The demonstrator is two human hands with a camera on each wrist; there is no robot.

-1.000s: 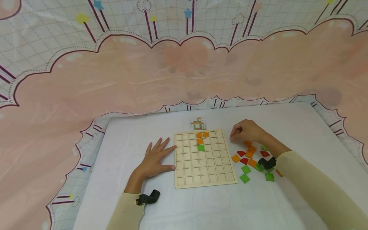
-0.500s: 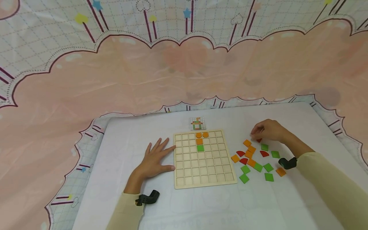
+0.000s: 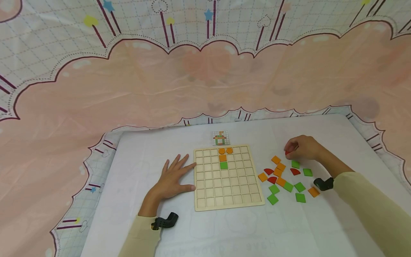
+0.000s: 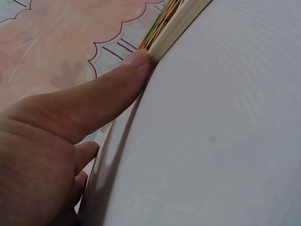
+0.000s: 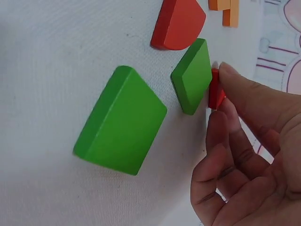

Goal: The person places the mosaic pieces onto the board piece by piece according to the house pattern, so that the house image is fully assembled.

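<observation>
My left hand (image 3: 173, 180) lies spread on the table, its thumb and a fingertip touching the left edge of the wooden grid board (image 3: 208, 192). In the left wrist view the thumb (image 4: 108, 92) presses the board's side. My right hand (image 3: 303, 147) pinches a red quarter-circle tile (image 5: 216, 89) between thumb and fingers, beyond the scattered tiles. On the board sit two orange round tiles (image 3: 222, 151), an orange square tile (image 3: 223, 158) and a green square tile (image 3: 223, 165).
Right of the board lie several green square tiles (image 3: 300, 197), several orange square tiles (image 3: 314, 192) and red quarter-circle tiles (image 3: 272, 180). A pattern card (image 3: 220, 138) lies behind the board. A patterned cloth (image 3: 205, 82) hangs behind the white table (image 3: 231, 232).
My right hand has moved right from beside the board's far corner to the red quarter-circle tile and now pinches it. The left hand has stayed at the board's edge.
</observation>
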